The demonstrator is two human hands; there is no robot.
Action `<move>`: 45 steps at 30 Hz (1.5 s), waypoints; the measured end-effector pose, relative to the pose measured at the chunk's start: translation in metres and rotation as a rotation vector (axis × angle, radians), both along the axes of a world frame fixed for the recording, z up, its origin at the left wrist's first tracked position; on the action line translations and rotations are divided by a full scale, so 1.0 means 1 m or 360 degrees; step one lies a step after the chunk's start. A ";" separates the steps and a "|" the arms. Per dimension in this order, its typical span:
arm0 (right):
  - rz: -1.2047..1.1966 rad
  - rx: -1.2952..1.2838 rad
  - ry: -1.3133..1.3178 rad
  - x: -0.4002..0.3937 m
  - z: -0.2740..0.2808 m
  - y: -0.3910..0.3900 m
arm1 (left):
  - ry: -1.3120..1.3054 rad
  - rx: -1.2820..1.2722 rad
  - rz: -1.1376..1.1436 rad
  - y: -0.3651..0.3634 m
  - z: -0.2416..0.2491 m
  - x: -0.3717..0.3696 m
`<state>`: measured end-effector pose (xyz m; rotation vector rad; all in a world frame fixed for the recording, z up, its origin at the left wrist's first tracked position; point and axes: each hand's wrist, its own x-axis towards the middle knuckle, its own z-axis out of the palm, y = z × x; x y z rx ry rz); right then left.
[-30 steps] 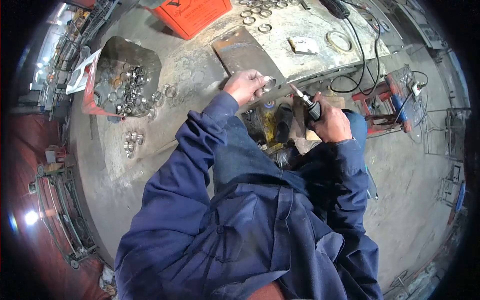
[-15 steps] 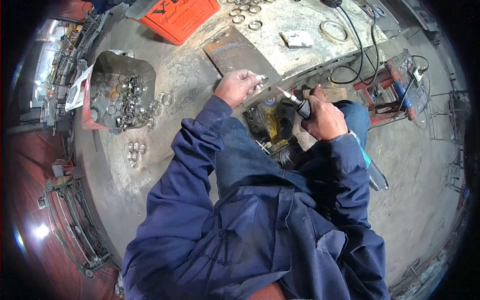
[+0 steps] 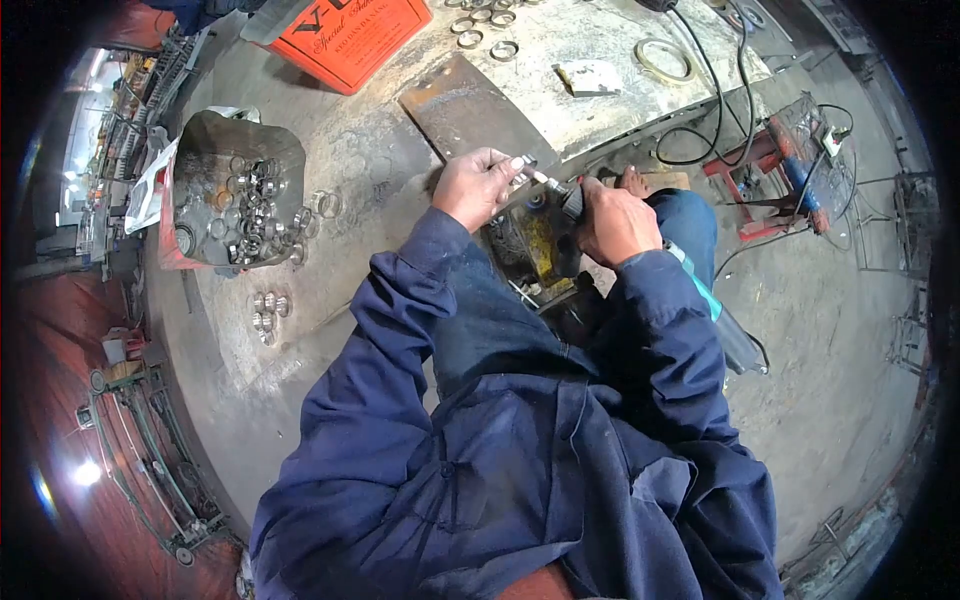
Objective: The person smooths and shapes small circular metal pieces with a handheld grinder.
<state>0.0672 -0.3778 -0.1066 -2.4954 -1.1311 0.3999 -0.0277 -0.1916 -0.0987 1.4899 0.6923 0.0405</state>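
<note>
My left hand (image 3: 476, 186) grips a small metal ring (image 3: 520, 166) at the edge of the grey worktable (image 3: 380, 150). My right hand (image 3: 612, 222) is closed around a black hand-held grinder (image 3: 566, 196), and its thin tip touches the ring. Both arms are in dark blue sleeves. The two hands are nearly together just in front of a flat rusty steel plate (image 3: 462, 108).
A metal tray (image 3: 232, 190) full of several rings stands at the left, with loose rings (image 3: 268, 308) below it. An orange box (image 3: 352, 38) sits at the back. More rings (image 3: 480, 26) and a large ring (image 3: 668, 60) lie far off. Black cables (image 3: 720, 100) hang by a red stand (image 3: 770, 170).
My right hand has moved left with the grinder until its tip meets the ring held in my left hand. The left hand has stayed almost in place.
</note>
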 end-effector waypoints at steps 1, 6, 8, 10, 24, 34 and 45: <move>-0.0033 -0.0026 -0.0010 -0.001 0.002 0.004 | 0.0028 0.0018 0.0043 -0.002 0.000 -0.001; -0.0065 -0.0123 0.0028 -0.001 -0.007 0.012 | -0.0046 -0.0107 0.0084 -0.002 -0.010 -0.011; -0.0044 -0.0197 0.0058 -0.004 -0.006 0.013 | -0.0068 -0.0142 0.0062 -0.003 -0.011 -0.014; -0.0028 -0.0175 0.0069 -0.005 -0.010 0.013 | -0.0087 -0.0113 0.0070 -0.005 -0.009 -0.015; 0.0091 -0.0195 0.0098 -0.009 -0.005 0.013 | -0.0095 -0.0128 0.0128 -0.014 -0.019 -0.034; 0.0118 -0.0087 0.0015 -0.007 -0.005 0.012 | -0.0092 -0.0157 0.0150 -0.014 -0.020 -0.033; 0.0057 -0.0135 0.0102 -0.001 -0.008 0.012 | -0.0217 -0.0162 0.0224 -0.019 -0.019 -0.027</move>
